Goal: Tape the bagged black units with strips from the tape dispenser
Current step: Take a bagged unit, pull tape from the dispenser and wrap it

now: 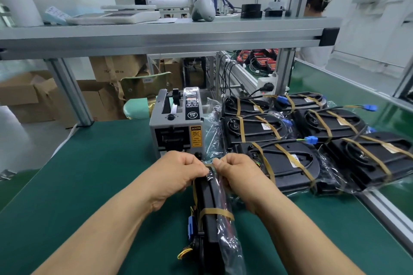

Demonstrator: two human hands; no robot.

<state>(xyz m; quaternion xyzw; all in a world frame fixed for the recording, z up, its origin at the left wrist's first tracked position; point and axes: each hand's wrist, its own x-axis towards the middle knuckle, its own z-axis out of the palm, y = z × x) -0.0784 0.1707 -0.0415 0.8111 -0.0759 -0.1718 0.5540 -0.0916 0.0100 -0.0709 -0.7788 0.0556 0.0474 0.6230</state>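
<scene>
Black bagged unit (213, 227) stands edgewise, far end pinched by left hand (176, 173) and right hand (238, 173).

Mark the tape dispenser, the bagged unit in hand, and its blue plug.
tape dispenser (176, 123): head view, grey top panel.
bagged unit (211, 230): head view, black top edge.
blue plug (190, 227): head view, side.

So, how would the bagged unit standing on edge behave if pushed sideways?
Probably tips flat: the bagged unit stands on a thin edge, held by left hand and right hand. Its glossy bag likely feels slippery; the body looks rigid.
</scene>
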